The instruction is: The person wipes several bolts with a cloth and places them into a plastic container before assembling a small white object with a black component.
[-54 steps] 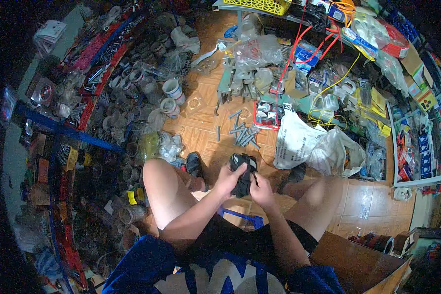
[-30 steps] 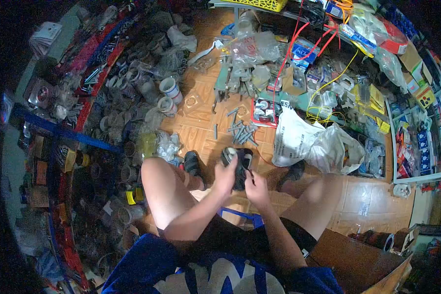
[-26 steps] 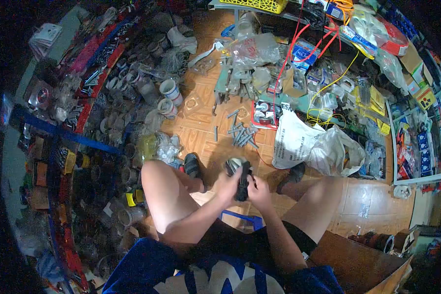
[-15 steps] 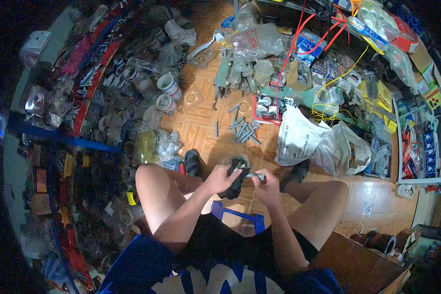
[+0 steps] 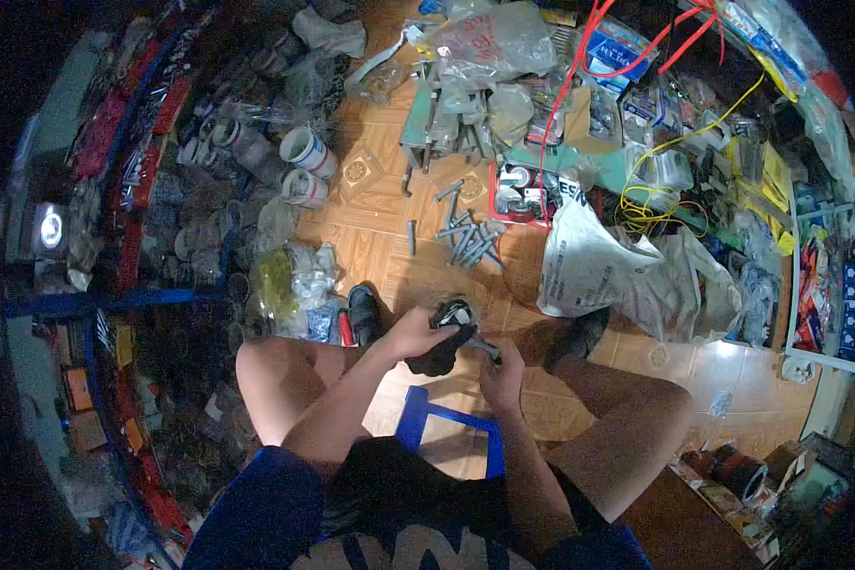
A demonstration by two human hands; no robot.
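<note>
My left hand (image 5: 414,334) is closed around a crumpled black bag-like bundle (image 5: 435,361), with something pale and shiny showing at its top. My right hand (image 5: 503,376) pinches a short grey metal bolt-like rod (image 5: 485,349), which slants from the bundle's right side down to the fingertips. Both hands are close together between my knees, above the blue stool frame (image 5: 454,412). Beyond them on the tiled floor lies a loose pile of similar grey rods (image 5: 469,239), and a single rod (image 5: 411,237) stands apart to its left.
A white sack (image 5: 589,252) slumps at the right, near my shoe. Behind the pile is a red tray of metal parts (image 5: 521,198). White tubs (image 5: 306,152) and crowded shelves line the left. Red cable (image 5: 562,95) and yellow cord (image 5: 651,211) trail over the boxes at the right.
The rod in my right hand has gone from nearly level to slanting downward, and that hand sits slightly lower. My left hand still grips the black bundle. The camera view has shifted.
</note>
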